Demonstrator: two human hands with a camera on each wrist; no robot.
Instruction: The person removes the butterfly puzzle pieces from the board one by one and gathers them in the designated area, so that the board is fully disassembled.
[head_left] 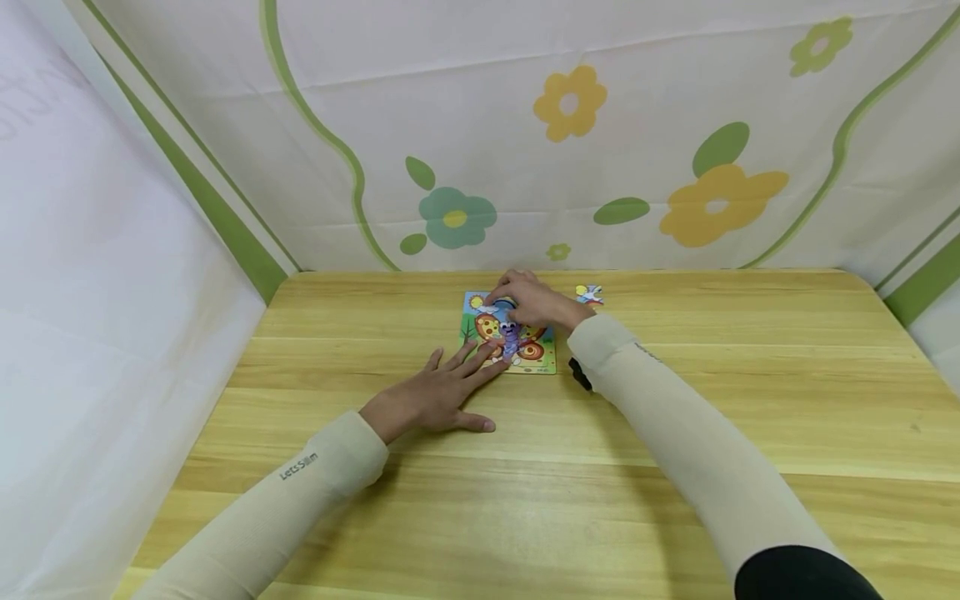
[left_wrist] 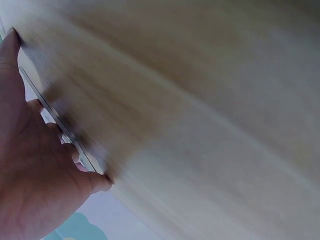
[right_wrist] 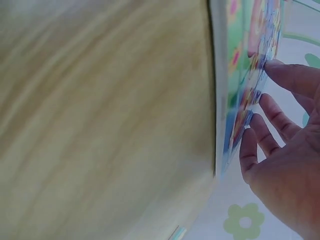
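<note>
A colourful jigsaw puzzle (head_left: 532, 352) with a butterfly picture lies flat on the wooden table. My left hand (head_left: 441, 397) spreads its fingers over the puzzle's lower left part, with the thumb resting on the table. The left wrist view shows this hand (left_wrist: 40, 170) from the palm side at the board's thin edge. My right hand (head_left: 529, 302) reaches over the upper part of the puzzle. Seen from the right wrist, its fingertips touch the surface of the puzzle (right_wrist: 234, 92), and the fingers are slightly bent and apart. Part of the picture is hidden under both hands.
One loose puzzle piece (head_left: 590, 294) lies right of the board, near the table's back edge, partly behind the right wrist. The wooden table (head_left: 525, 517) meets a white curtain (head_left: 495, 108) with printed flowers at the back.
</note>
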